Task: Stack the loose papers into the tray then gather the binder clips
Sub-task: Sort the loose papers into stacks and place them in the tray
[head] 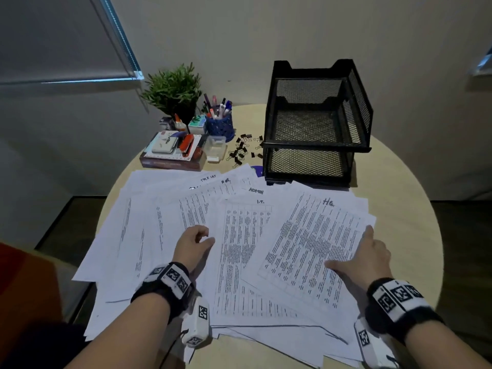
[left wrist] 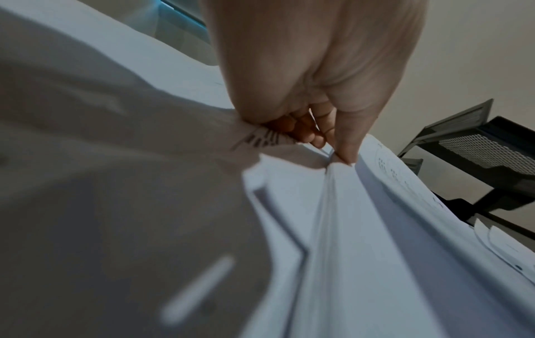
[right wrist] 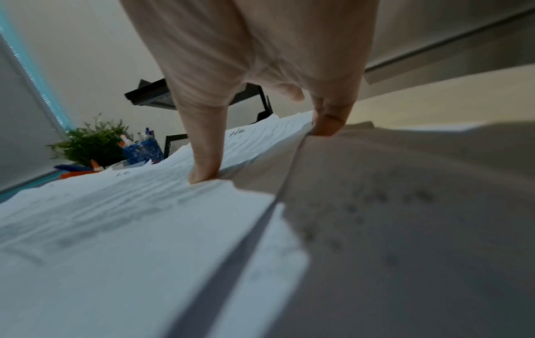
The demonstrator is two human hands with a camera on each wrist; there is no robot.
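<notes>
Papers (head: 239, 235) cover round table (head: 404, 209); left fingers (left wrist: 315, 135) curled, right fingers (right wrist: 327, 119) flat.

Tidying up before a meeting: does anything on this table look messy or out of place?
Yes. The loose papers lie fanned askew across the table, and binder clips are scattered beside the empty mesh tray.

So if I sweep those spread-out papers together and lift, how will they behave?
Probably floppy: the loose papers are thin single sheets, already buckling under the left hand. They likely slide over each other, lying fanned and overlapped. The right hand resting flat on them may help square the pile first.
</notes>
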